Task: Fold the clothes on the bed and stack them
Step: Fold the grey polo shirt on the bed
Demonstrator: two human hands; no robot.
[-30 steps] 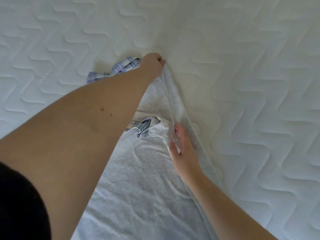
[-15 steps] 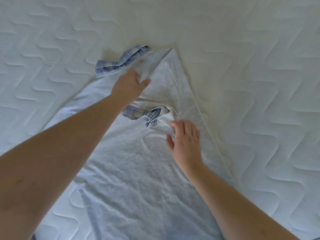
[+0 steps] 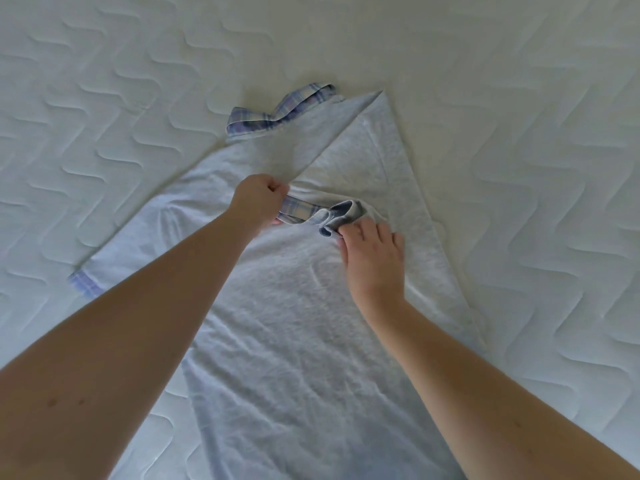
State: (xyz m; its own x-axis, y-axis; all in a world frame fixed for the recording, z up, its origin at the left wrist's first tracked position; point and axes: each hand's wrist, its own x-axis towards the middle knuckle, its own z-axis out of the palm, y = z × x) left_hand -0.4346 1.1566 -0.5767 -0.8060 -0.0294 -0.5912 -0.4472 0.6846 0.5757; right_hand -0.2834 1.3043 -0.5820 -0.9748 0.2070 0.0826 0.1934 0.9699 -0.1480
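A light grey shirt (image 3: 287,334) with blue plaid trim lies flat on the white quilted mattress (image 3: 519,168). Its right side is folded inward, so a sleeve with a plaid cuff (image 3: 301,211) lies across the chest. My left hand (image 3: 258,202) grips the left end of that cuff with curled fingers. My right hand (image 3: 372,258) rests on the shirt and pinches the bunched right end of the cuff (image 3: 341,216) with its fingertips. The plaid collar (image 3: 277,110) sticks out at the top, and the other plaid cuff (image 3: 83,284) shows at the far left.
The quilted mattress surrounds the shirt on all sides. No other clothes or objects are in view.
My left hand came down from the shirt's top corner to the plaid cuff on the chest and took hold of it. My right hand shifted from flat pressing to pinching the cuff's other end.
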